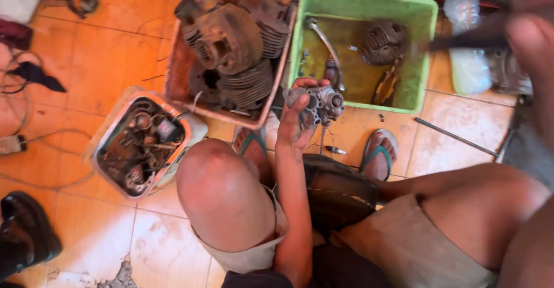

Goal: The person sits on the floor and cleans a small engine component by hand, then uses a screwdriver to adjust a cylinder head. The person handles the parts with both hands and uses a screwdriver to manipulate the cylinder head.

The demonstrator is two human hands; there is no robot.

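The tiled floor (104,63) carried everything. A pinkish tub (190,63) held finned engine cylinders (231,46), and touching its right side stood a green tub (424,17) with a cylinder head (382,41), a bent lever (326,43) and pliers (385,85). A smaller box (98,144) of rusty rings and odd parts (138,144) sat near the left knee.

The left hand (295,123) gripped a carburettor (320,104), fingers closed around its body, raised just in front of the green tub's near wall. The right hand (534,51) was a blur at the frame's edge; whether it was open or gripping something could not be told.

The carburettor looked oily and was held one-handed over hard tile and sandalled feet (378,155): a slip could have chipped it.
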